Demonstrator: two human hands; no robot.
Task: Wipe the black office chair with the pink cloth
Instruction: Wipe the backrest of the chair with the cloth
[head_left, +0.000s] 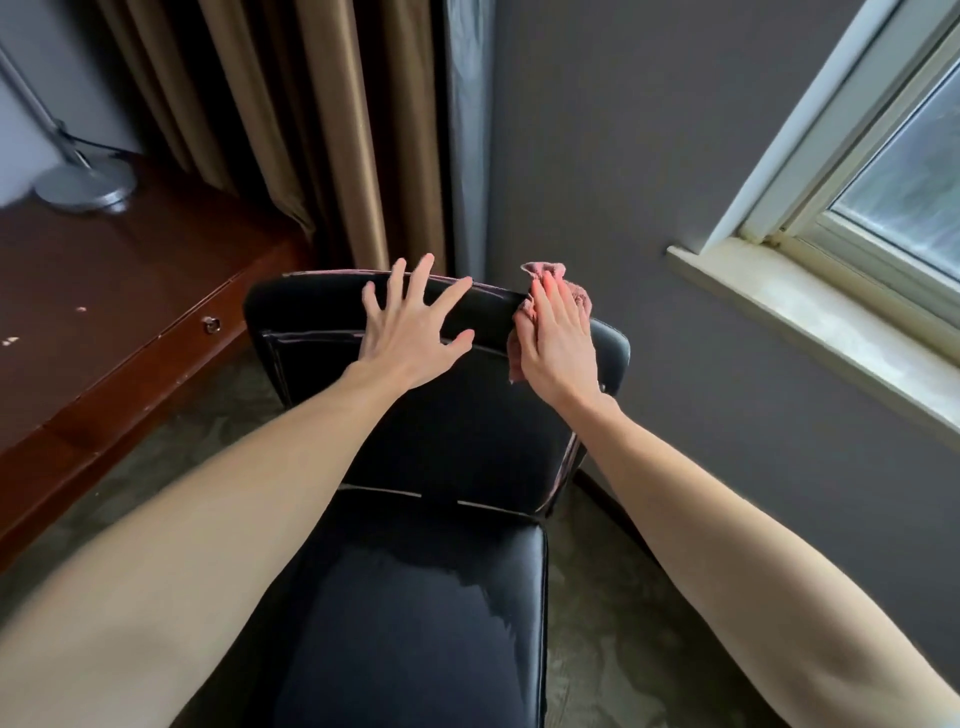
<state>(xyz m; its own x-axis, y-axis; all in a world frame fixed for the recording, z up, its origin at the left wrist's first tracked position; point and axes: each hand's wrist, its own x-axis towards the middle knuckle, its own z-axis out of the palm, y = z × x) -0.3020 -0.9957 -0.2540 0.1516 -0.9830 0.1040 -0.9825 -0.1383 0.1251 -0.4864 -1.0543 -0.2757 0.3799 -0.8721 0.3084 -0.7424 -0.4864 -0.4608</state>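
Arms (208, 545) reach out, left hand (405, 332) spread flat on black office chair (441, 431), right hand's (558, 343) straight fingers (543, 301) pressing pink cloth (545, 270) beneath them.

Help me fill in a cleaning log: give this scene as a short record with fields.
chair: black office chair, backrest on the far side from the person, seat glossy
cloth: pink cloth, on the backrest's upper right corner, under the right hand
right hand: flat, fingers straight, presses the cloth on the backrest
left hand: fingers spread, rests on the backrest top, holds nothing
around: wooden desk with lamp base at left, curtain behind, window at right
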